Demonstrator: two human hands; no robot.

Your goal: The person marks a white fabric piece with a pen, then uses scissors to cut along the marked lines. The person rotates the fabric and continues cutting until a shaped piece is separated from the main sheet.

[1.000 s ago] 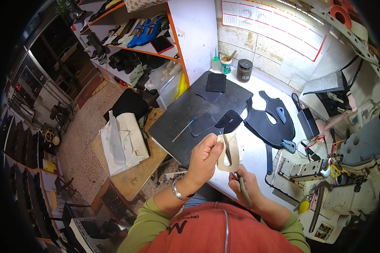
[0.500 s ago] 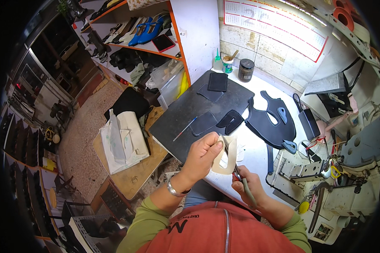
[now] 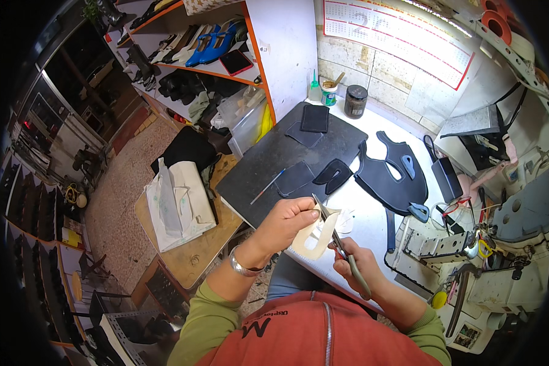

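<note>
A cream, U-shaped piece of sheet material (image 3: 315,249) is pinched between the thumb and fingers of my left hand (image 3: 288,221). My right hand (image 3: 358,261) grips scissors (image 3: 354,272) with grey-green handles. Their blades reach up and left along the slot of the piece, the tips near my left thumb. Whether the blades touch the cut edge is hard to tell. Beyond my hands, a small black looped piece (image 3: 333,177) lies at the edge of the dark cutting mat (image 3: 241,177). White scraps (image 3: 346,222) rest on the table beside the cream piece.
A large black cut-out shape (image 3: 387,183) with blue-grey pieces lies to the right. A pen (image 3: 267,186) and black patches (image 3: 314,119) sit on the mat. Jars (image 3: 355,102) stand by the wall. A sewing machine (image 3: 445,244) is at right; folded cream material (image 3: 180,204) lies left.
My left hand has shifted slightly left and down, tilting the cream piece. The scissors have turned a little, and their blade tips now show beyond the top of the piece.
</note>
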